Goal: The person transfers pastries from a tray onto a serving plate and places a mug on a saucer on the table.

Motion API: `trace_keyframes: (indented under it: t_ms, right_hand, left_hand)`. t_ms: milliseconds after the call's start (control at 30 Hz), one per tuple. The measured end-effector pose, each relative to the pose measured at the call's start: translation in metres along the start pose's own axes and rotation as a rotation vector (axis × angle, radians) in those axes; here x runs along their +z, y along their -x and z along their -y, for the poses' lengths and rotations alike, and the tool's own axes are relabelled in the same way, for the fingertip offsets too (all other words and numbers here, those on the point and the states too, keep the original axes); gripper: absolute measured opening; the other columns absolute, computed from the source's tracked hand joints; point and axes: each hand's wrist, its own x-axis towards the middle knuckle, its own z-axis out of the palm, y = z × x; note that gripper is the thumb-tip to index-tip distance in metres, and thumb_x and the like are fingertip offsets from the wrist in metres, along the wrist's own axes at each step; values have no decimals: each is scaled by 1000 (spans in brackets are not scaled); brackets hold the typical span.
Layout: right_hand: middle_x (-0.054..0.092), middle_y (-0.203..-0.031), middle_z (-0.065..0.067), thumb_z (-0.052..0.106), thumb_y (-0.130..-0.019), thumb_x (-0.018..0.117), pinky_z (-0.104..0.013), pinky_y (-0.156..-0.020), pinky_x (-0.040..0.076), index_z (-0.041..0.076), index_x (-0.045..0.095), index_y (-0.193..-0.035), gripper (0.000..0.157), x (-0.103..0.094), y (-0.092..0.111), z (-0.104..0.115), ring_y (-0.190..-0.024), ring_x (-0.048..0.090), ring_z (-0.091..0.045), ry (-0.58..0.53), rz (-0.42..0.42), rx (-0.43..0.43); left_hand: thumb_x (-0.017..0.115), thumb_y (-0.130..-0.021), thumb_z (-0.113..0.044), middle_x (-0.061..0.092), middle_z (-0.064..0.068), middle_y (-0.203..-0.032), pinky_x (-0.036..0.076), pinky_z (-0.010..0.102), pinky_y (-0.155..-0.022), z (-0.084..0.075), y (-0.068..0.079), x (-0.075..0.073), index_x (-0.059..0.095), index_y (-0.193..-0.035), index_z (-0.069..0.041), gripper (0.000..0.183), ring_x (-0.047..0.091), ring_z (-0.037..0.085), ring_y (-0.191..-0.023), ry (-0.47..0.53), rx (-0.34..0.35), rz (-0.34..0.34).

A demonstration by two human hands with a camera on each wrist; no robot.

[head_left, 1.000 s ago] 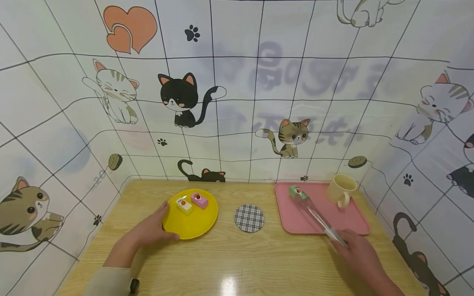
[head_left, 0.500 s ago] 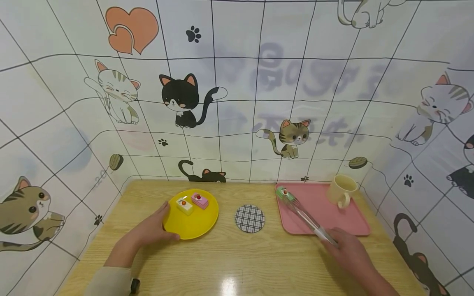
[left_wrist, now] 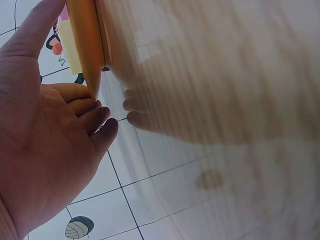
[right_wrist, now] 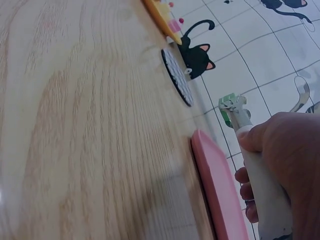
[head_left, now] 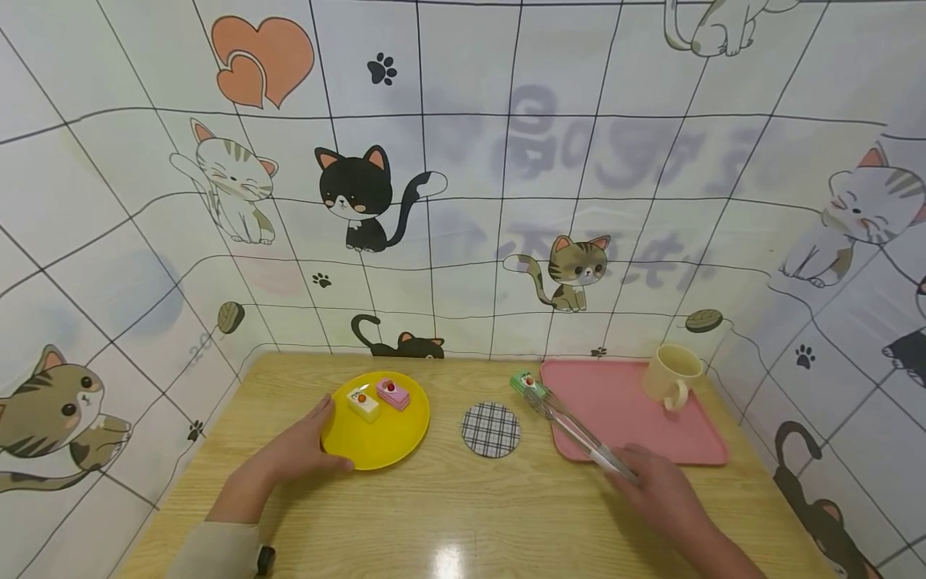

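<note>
I'm looking at a white wall covering [head_left: 463, 161] ruled with thin black grid lines, wrapping left, back and right, and those lines go wavy in places. Upper left, there's a big orange heart print [head_left: 285, 56] overlapped by a smaller one; below and right of it, a seated black-and-white cartoon cat [head_left: 354, 197]. Blurry purple lettering [head_left: 535, 153] shows faintly at the back. Down low I've got a pale yellow wood-grain desk [head_left: 405, 515], a bright white glare [head_left: 447, 559] gleaming on it.
</note>
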Motion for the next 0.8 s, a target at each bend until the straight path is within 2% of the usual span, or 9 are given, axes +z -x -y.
trace_keyframes:
  t_ms: [133, 300, 467, 633, 800]
  right_hand:
    - [76, -104, 1, 14, -93, 90, -33, -66, 53, 5, 85, -121, 30, 1, -4, 10, -80, 62, -8, -1, 23, -1]
    - [69, -93, 10, 11, -91, 90, -27, -61, 47, 5, 84, -120, 30, 4, -10, 20, -72, 50, -2, -17, 10, -64]
    - [70, -94, 12, 15, -92, 90, -28, -62, 50, 7, 85, -119, 29, 9, -12, 28, -73, 50, 2, -16, 12, -105]
    - [62, -91, 19, 16, -94, 88, -26, -60, 46, 10, 84, -118, 25, 13, -15, 34, -71, 45, 3, -43, 24, -151]
    - [58, -89, 20, 15, -95, 87, -25, -60, 46, 12, 83, -116, 21, 16, -19, 40, -70, 44, 3, -64, 63, -212]
  left_hand:
    - [97, -80, -55, 12, 33, -179, 24, 68, -130, -2, 0, -1, 22, -170, 12, 135, 23, 56, -162, 13, 1, -1]
    - [97, -80, -54, 12, 34, -179, 24, 67, -130, -3, 0, -1, 22, -170, 12, 134, 23, 56, -162, 7, 4, -2]
    - [97, -80, -55, 12, 34, -179, 24, 67, -130, -3, 1, 0, 23, -170, 12, 134, 24, 56, -162, 2, 3, -4]
    - [96, -80, -57, 12, 33, -180, 24, 67, -130, -1, 0, 0, 22, -171, 11, 135, 23, 55, -163, 2, -5, 0]
    - [96, -80, -58, 10, 32, -180, 23, 68, -130, 0, -1, 0, 21, -171, 10, 136, 21, 55, -163, 8, -12, 5]
